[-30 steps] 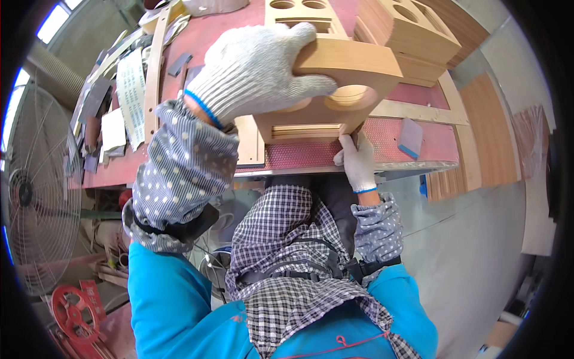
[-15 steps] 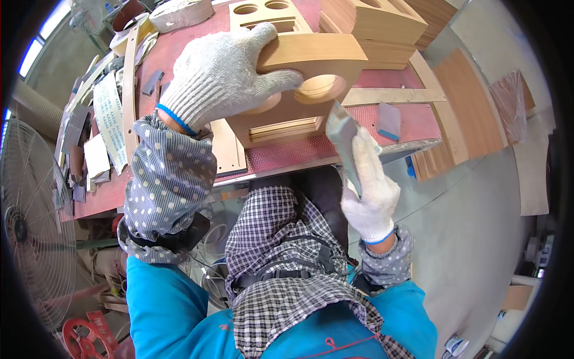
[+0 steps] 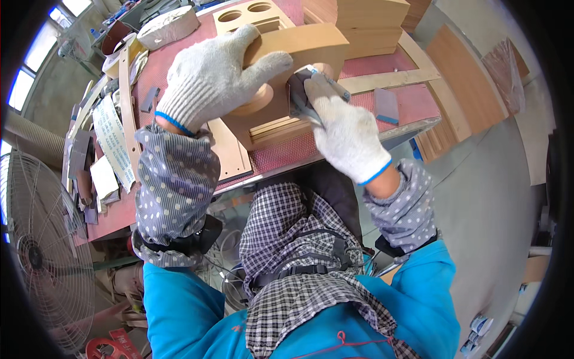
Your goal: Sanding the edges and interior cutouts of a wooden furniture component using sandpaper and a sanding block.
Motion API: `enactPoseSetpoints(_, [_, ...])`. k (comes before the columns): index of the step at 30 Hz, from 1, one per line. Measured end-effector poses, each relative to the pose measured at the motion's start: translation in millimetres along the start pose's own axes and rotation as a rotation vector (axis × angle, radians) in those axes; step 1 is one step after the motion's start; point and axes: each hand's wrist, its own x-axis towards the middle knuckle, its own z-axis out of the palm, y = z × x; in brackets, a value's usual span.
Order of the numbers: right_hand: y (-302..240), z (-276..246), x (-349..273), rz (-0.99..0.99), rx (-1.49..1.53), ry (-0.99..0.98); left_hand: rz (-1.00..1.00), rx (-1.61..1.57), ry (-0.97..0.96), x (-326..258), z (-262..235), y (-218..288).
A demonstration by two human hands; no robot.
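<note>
I have the left hand (image 3: 209, 78) spread wide over the top of the wooden piece with round cut-outs (image 3: 293, 57), fingers splayed and pressing it down on the red workbench (image 3: 281, 157); the piece sits near the bench's front edge, at about twelve o'clock from my chest. The right hand (image 3: 347, 134) comes in from five o'clock, its fingers closed around a folded grey sanding sheet (image 3: 302, 99) pushed against the piece's near face, just beside the round hole. As I judge it, the main risk is the piece tipping or sliding toward me, since only one flat palm steadies it and the sanding push runs sideways against that hold. The sheet could also catch on the hole's rim and round an edge that should be crisp, or slip and drag the glove across the corner. A stack of similar wooden boxes (image 3: 371, 24) stands at one o'clock, near enough to be knocked if the piece jumps.
</note>
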Motion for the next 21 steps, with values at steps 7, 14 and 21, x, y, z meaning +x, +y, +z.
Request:
enactPoseSetpoints(7, [7,-10,54,0.069,0.454,-0.375,-0.021,0.029,0.013,3,-5,0])
enactPoseSetpoints(14, [-14,-30,38,0.613,0.898,-0.565,-0.079,0.013,-0.01,5,-8,8])
enactPoseSetpoints(21, [-7,-24,59,0.425,0.887,-0.498,-0.109,0.034,-0.033,5,-4,-1])
